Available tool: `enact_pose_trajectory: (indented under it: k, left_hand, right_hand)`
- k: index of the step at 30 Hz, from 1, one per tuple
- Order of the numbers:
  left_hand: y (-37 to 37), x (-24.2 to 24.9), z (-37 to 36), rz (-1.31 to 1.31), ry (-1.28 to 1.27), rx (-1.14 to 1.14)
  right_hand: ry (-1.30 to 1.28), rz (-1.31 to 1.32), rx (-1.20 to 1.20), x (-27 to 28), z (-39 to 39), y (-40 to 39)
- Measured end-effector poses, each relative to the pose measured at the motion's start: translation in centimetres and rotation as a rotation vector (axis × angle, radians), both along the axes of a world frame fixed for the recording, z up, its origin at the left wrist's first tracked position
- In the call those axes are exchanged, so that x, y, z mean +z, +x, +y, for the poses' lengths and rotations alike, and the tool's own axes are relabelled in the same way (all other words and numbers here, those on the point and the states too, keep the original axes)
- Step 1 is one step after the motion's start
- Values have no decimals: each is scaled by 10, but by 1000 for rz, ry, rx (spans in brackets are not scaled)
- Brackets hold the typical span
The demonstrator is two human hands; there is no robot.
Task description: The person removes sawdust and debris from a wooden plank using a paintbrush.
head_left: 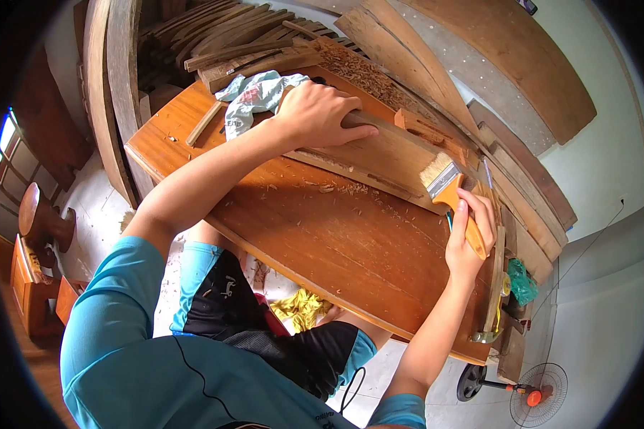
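While your left hand (320, 114) presses flat on the wooden plank (379, 154) lying across the workbench (322, 236), your right hand (469, 232) grips the paintbrush (451, 189), bristles touching the plank's near end, handle pointing back toward you.

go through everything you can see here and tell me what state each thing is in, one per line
left hand: pressing down on the wooden piece
wooden piece: lying flat on the table
right hand: gripping the brush handle
paintbrush: bristles touching the wooden piece
table: strewn with shavings
cloth: crumpled
fan: on the floor
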State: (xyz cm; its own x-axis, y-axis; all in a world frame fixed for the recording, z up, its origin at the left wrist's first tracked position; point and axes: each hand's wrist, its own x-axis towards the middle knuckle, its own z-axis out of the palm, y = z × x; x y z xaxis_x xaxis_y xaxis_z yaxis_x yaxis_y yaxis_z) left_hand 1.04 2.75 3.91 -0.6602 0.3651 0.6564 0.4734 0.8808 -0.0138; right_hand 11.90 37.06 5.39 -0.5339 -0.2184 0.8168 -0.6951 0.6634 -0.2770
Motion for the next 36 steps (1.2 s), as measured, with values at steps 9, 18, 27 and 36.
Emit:
enact_pose_trajectory:
  k: [9, 18, 27, 36]
  left_hand:
    - [7, 9, 2, -113, -21, 41]
    - [11, 13, 3, -170, -27, 66]
    - [2, 1, 1, -8, 5, 1]
    - [13, 14, 3, -134, -30, 67]
  right_hand:
    - [-204, -200, -131, -6, 18, 0]
    - [-57, -8, -480, 3, 36, 1]
    - [144, 47, -349, -7, -5, -1]
    - [94, -19, -44, -8, -26, 5]
